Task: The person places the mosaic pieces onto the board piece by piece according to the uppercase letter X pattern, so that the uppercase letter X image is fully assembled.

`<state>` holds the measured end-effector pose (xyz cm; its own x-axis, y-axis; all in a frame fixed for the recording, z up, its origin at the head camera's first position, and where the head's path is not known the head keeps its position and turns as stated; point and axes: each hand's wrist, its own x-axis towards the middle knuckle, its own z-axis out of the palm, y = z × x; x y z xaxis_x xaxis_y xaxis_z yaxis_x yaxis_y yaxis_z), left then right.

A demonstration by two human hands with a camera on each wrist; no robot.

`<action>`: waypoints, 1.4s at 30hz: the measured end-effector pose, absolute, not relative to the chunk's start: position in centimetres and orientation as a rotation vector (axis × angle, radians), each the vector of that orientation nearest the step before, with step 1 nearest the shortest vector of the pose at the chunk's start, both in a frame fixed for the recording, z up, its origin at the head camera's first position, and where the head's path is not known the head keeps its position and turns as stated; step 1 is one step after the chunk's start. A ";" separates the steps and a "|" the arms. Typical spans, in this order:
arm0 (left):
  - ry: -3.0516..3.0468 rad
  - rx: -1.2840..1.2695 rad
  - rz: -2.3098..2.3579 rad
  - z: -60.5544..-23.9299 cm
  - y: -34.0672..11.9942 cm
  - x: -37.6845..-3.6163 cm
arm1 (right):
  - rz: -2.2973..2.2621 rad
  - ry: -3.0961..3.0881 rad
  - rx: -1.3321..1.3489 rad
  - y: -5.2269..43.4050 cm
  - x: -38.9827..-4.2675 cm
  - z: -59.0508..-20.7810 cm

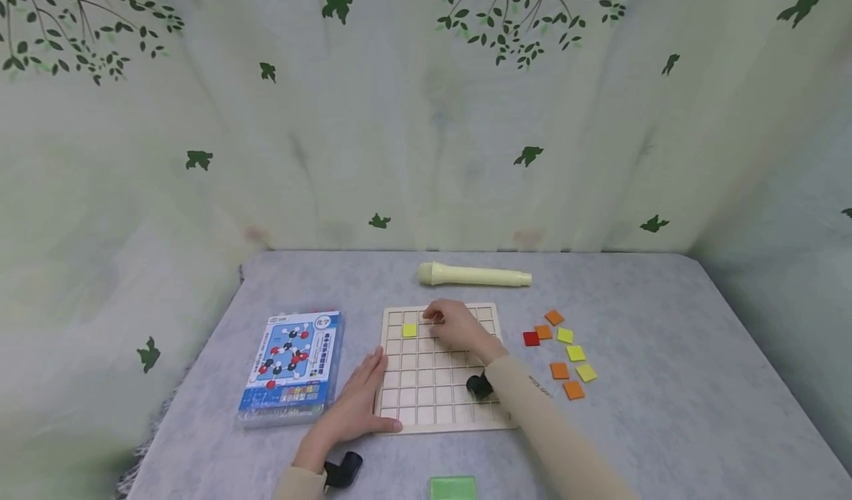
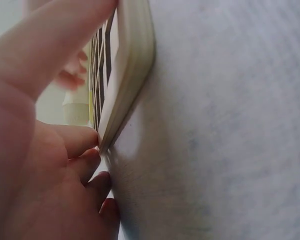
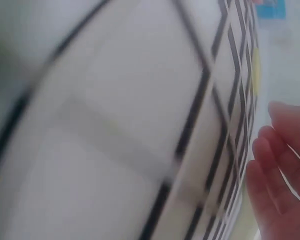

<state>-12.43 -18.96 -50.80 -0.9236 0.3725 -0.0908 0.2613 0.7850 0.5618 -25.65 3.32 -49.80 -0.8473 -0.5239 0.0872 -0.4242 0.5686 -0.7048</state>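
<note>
A person is sitting at a grey cloth-covered table [image 1: 665, 322], working on a pale wooden grid board [image 1: 439, 404] lying flat in the near middle of it. The left hand [image 1: 356, 404] is resting with straight, relaxed fingers against the board's near-left edge, steadying it; the left wrist view is showing the fingertips [image 2: 92, 155] touching the board's rim [image 2: 130, 65]. The right hand [image 1: 455, 326] is reaching over the far rows of the grid, fingers curled downward over a cell just right of a yellow tile [image 1: 409, 330] already sitting in the board. Whether it is pinching a tile cannot be told; the right wrist view is blurred and is showing only fingers [image 3: 275, 165] beside the grid lines.

To do this well, the left hand should probably be keeping firm pressure on the rim so the board is not sliding, while the right is lowering squarely into one cell.

Loose red, orange and yellow-green tiles [image 1: 562, 352] are lying scattered to the right of the board, well apart from it, with open cloth around them for reaching. A cream cylinder [image 1: 474, 275] is lying just beyond the far edge, limiting room there. A blue molecular model kit box [image 1: 293, 367] is sitting just left of the left hand. A green block [image 1: 452, 487] is lying at the near edge.
</note>
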 end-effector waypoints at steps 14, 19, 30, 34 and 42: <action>2.728 0.474 0.869 -51.4 -18.4 -12.0 | -1.216 2.859 -0.277 19.9 -24.6 -50.1; 2.713 0.497 0.877 -52.1 -17.9 -11.9 | -1.143 2.882 -0.180 23.3 -23.9 -51.0; 2.719 0.492 0.855 -51.0 -19.0 -12.6 | -1.051 2.932 -0.197 22.5 -25.1 -51.0; 2.759 0.526 0.860 -51.0 -19.1 -12.5 | -0.992 2.954 -0.196 22.4 -25.5 -50.7; 2.771 0.504 0.842 -51.5 -19.2 -11.9 | -1.042 2.933 -0.396 20.0 -25.1 -49.9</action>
<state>-11.90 -19.23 -51.48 -0.9214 0.3773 -0.0926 0.2621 0.7796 0.5688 -25.12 20.02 -49.87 -0.9682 -0.2370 0.0799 -0.2343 0.7475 -0.6216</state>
